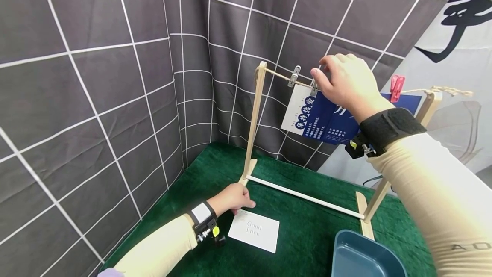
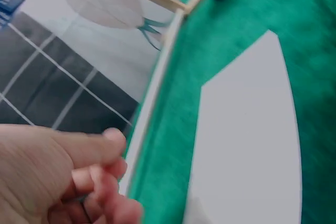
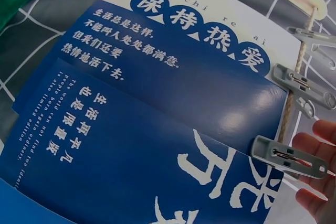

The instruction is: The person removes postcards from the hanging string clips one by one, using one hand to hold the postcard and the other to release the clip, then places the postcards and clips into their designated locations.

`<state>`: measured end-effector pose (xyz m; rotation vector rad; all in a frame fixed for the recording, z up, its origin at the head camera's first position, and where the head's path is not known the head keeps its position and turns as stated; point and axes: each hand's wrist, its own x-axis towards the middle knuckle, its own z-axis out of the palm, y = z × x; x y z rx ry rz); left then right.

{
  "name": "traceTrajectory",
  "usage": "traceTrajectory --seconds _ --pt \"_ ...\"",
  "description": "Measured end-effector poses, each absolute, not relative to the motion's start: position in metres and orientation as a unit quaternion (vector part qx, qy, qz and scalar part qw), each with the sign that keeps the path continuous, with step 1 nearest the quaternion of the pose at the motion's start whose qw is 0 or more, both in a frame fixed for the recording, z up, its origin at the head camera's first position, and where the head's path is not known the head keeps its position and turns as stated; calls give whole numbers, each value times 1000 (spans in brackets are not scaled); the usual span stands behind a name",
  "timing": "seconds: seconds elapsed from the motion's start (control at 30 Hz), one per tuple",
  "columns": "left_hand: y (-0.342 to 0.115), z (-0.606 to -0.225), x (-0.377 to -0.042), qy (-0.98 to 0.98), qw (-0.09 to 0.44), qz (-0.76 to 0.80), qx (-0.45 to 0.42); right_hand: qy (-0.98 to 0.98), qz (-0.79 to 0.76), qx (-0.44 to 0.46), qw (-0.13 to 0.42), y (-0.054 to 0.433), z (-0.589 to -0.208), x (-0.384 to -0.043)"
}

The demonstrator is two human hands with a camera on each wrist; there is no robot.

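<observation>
In the head view, my right hand [image 1: 347, 80] is raised at the rope, with a gap between thumb and fingers. The right wrist view shows its fingertips [image 3: 311, 200] right by the end of a grey clothespin [image 3: 289, 157]. This clothespin bites the edge of a blue card [image 3: 121, 145] with white characters. A white-and-blue card [image 3: 210, 51] hangs beside it, overlapped by it, from another grey clothespin [image 3: 304, 85]. Low over the green cloth, my left hand [image 1: 232, 198] has loosely curled fingers beside the corner of a white "Good Luck" card [image 1: 253, 231]; no card shows between them.
A wooden frame [image 1: 255, 119] carries the rope, with a white bar [image 1: 303, 195] low across it. A spare grey clothespin [image 1: 294, 77] sits toward the left post, a red clothespin [image 1: 396, 88] toward the right. A blue bin [image 1: 340, 243] stands front right; grid curtains [image 1: 115, 97] hang behind.
</observation>
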<state>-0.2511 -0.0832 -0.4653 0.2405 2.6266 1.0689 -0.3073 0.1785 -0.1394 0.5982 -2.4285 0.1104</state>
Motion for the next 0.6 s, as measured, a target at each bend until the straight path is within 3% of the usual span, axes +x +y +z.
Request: traceTrajectory --seconds 0.23,0.6 --pt "-55 -431 -275 843 125 504 142 -918 22 233 319 178 -134 -307" --pt "-3 -386 -301 590 104 795 100 -916 7 238 322 178 -127 -302"
